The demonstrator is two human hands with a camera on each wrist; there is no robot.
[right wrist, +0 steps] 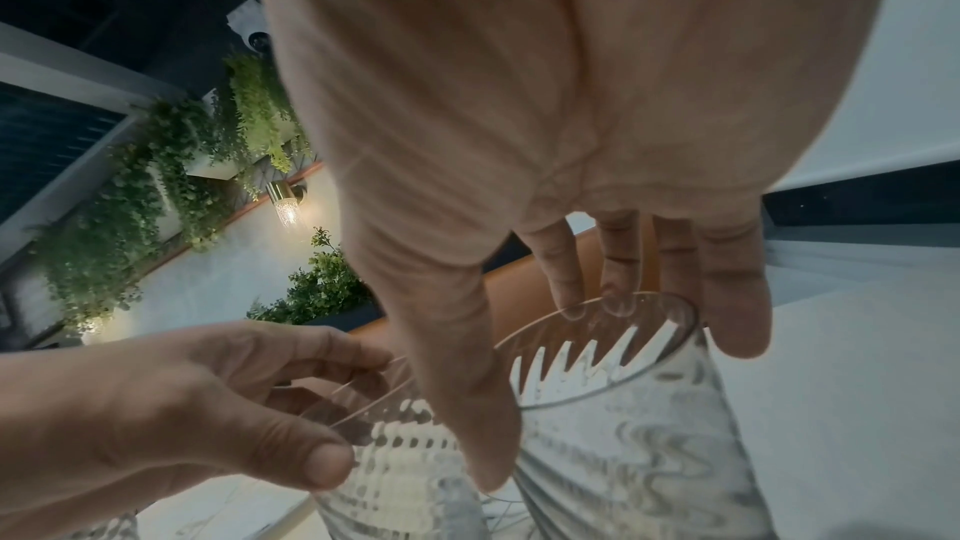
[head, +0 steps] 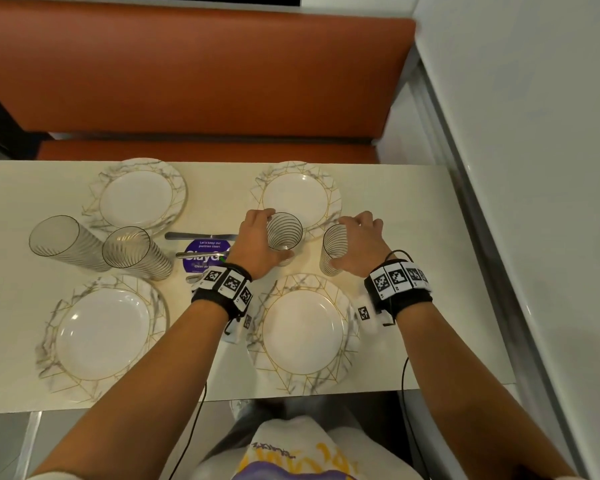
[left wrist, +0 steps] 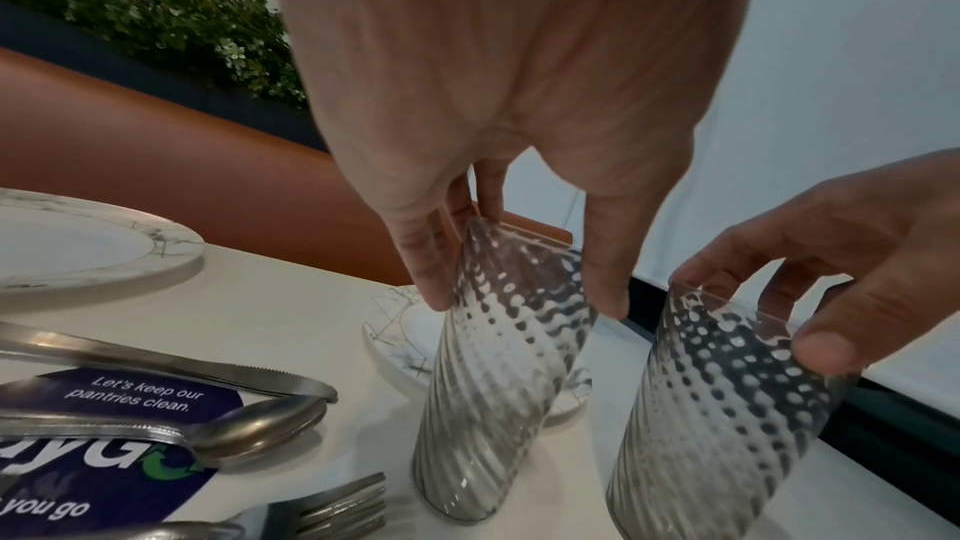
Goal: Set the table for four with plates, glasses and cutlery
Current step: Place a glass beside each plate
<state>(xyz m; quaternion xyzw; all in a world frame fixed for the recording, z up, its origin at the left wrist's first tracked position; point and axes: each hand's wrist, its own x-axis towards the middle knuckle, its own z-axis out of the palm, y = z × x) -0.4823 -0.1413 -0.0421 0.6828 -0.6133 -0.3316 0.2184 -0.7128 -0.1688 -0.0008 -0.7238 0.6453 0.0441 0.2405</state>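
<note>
Four marbled white plates lie on the cream table (head: 413,237): far left (head: 139,199), far right (head: 298,197), near left (head: 101,336), near right (head: 303,332). My left hand (head: 262,233) grips a ribbed clear glass (head: 284,233) near its rim, between the two right-hand plates. In the left wrist view this glass (left wrist: 499,384) leans a little with its base on the table. My right hand (head: 347,242) grips a second ribbed glass (head: 331,251) just to the right, fingers and thumb round its rim (right wrist: 597,348). Two more glasses (head: 66,242) (head: 136,251) stand at the left.
A knife (left wrist: 182,364), spoon (left wrist: 249,430) and fork (left wrist: 337,508) lie piled on a blue sticker (head: 203,256) at the table's middle. An orange bench (head: 194,71) runs along the far side. A white wall (head: 534,168) borders the right edge.
</note>
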